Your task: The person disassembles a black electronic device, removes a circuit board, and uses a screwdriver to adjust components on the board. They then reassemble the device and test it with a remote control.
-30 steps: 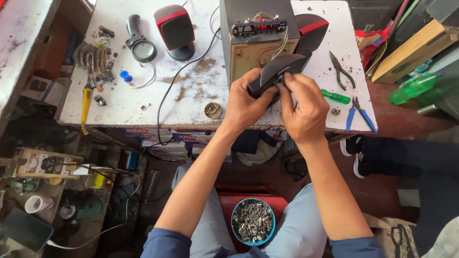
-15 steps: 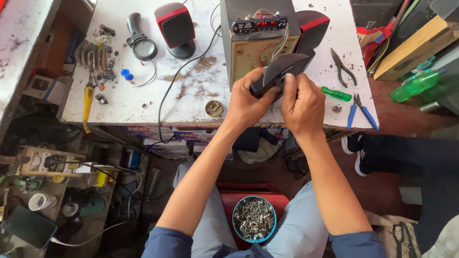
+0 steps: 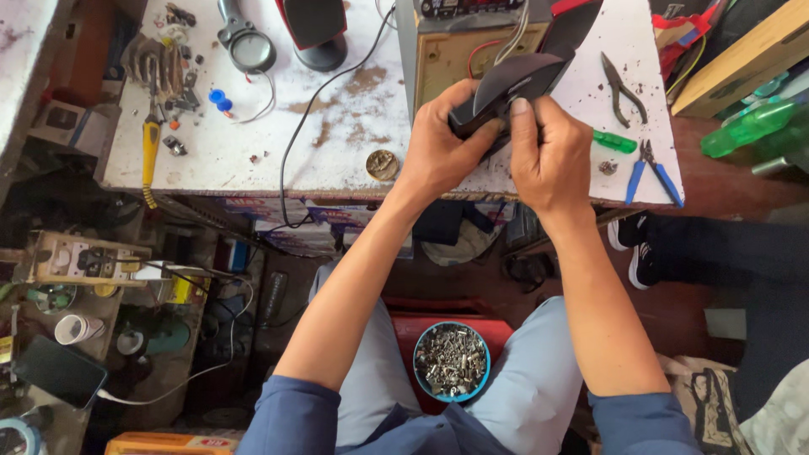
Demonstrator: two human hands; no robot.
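Black plastic housing (image 3: 514,88) held above near edge of bench (image 3: 253,160). Left hand (image 3: 438,147) fingers clamped on its lower end; right hand (image 3: 552,156) fingers clamped alongside, thumb pressing. Risk: housing slips, knocks pliers (image 3: 622,84) or green screwdriver (image 3: 613,141) off bench; wires to open speaker box (image 3: 455,50) may strain.

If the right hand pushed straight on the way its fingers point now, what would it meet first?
The right hand already grips the black plastic part; straight beyond it, probably the open speaker box, though depth is unclear.

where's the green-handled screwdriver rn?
Head view: the green-handled screwdriver lies on the white table, right of the right hand, between the pliers and blue-handled cutters.
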